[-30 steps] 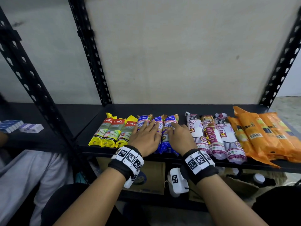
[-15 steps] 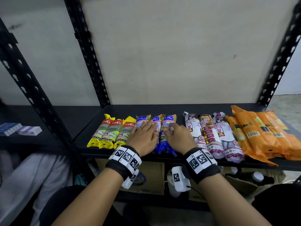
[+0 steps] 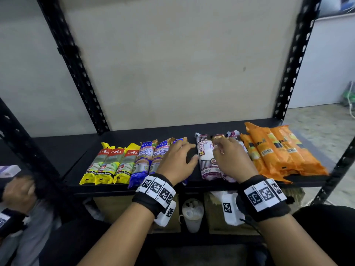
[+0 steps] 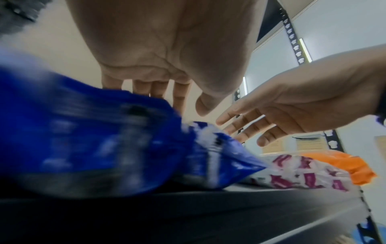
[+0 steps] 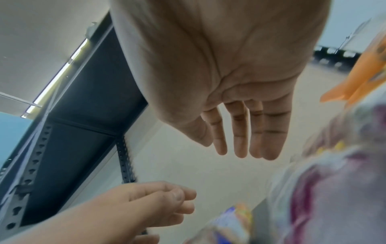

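Observation:
On the black shelf (image 3: 119,139) lies a row of packs: three yellow ones (image 3: 107,166), blue ones (image 3: 146,160), white-and-purple ones (image 3: 206,160) and orange ones (image 3: 278,150). My left hand (image 3: 187,150) is stretched flat over the rightmost blue pack (image 3: 181,140) and holds nothing. The left wrist view shows that palm (image 4: 183,105) above the blurred blue packs (image 4: 94,140). My right hand (image 3: 221,148) hovers over the white-and-purple packs. Its fingers (image 5: 240,148) are straight and hold nothing.
Black perforated posts (image 3: 76,70) frame the shelf in front of a pale wall. Below the shelf stand a lidded cup (image 3: 193,214) and cardboard boxes (image 3: 119,206). Another person's hand (image 3: 17,191) is at the far left, near small boxes (image 3: 7,170).
Both hands have moved to the right. The left went from the left blue packs to the rightmost one. The right went from a blue pack to the white-and-purple packs.

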